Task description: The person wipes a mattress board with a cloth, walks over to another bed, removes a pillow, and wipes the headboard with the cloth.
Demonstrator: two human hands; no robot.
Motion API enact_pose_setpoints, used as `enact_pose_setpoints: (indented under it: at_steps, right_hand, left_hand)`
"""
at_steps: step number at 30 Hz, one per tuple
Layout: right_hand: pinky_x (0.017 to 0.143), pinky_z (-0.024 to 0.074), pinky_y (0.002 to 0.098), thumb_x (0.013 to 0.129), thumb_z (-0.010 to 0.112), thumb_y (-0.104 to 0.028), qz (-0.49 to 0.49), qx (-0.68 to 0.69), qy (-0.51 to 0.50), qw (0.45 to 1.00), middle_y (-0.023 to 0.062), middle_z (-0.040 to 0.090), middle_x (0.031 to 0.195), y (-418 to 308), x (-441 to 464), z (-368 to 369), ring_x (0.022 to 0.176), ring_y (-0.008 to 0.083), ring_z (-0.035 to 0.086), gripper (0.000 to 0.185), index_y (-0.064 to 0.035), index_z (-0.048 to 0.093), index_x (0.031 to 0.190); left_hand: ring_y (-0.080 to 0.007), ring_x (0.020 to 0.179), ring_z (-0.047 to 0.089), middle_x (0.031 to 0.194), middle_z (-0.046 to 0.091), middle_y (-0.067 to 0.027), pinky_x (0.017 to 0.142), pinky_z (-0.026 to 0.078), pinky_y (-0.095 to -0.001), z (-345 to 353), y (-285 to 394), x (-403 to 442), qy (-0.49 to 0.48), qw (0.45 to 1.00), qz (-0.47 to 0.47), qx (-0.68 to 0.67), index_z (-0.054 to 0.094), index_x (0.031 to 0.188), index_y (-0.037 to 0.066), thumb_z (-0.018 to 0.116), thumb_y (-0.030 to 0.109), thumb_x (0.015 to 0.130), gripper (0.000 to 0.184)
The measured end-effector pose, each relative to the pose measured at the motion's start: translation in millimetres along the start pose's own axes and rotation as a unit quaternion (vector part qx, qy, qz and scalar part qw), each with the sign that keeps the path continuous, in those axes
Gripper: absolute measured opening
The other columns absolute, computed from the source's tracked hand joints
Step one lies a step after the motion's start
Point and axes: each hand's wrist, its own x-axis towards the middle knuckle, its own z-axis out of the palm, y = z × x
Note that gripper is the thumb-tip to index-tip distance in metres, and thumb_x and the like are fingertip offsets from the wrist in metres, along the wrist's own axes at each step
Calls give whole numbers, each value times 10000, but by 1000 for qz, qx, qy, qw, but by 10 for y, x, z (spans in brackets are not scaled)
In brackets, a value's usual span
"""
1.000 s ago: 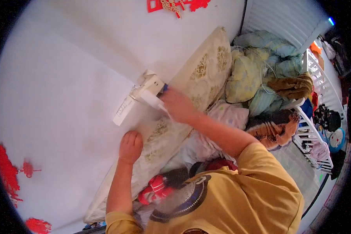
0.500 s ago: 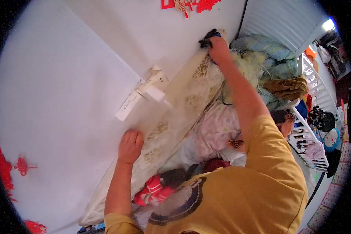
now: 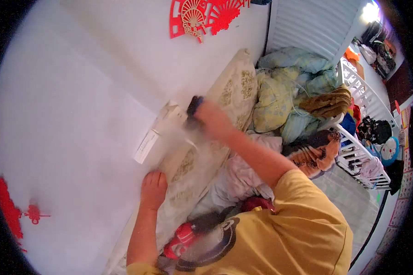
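This is a home, by the look of it a bedroom: a padded headboard [image 3: 243, 82] with gold flower patterns stands along the white wall [image 3: 78, 137], and a rumpled quilt [image 3: 270, 105] and a pink blanket [image 3: 248, 169] lie to its right. Clothes [image 3: 374, 130] crowd a white slatted frame [image 3: 340, 75] at the right. Red fan ornaments [image 3: 225, 17] decorate the wall's far part, a red knot [image 3: 34, 214] its left.
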Motion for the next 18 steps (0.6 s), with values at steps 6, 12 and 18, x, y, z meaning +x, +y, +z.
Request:
enact_pose_setpoints:
  at_steps: [6, 12, 18]
  right_hand:
    - [1087, 437, 499, 726, 639, 14, 78, -81, 31, 993, 214, 636, 1204, 1629, 291, -245, 1227, 454, 545, 409, -45, 650, 1130]
    - [1031, 468, 497, 776, 627, 18, 55, -174, 63, 981, 191, 652, 1178, 2771, 708, -671, 1173, 409, 567, 366, -24, 647, 1139]
    - [1011, 481, 485, 802, 630, -7, 195, -194, 145, 950, 172, 651, 1203, 2792, 714, -414, 1174, 388, 572, 379, -37, 644, 1180]
  left_hand:
    - [-356, 1091, 604, 1192, 624, -143, 960, 502, -486, 32, -19, -18, 5, 1000, 3, -8, 618, 1123, 15, 650, 104, 870, 270]
    - [-392, 1068, 604, 1168, 626, -166, 937, 512, -510, 58, -42, -15, -6, 1000, 9, -26, 626, 1085, 3, 646, 73, 867, 230]
    - [-385, 1048, 603, 1111, 617, -162, 926, 513, -490, 9, -11, -18, 1, 1000, -2, -22, 616, 1056, 6, 643, 59, 852, 213]
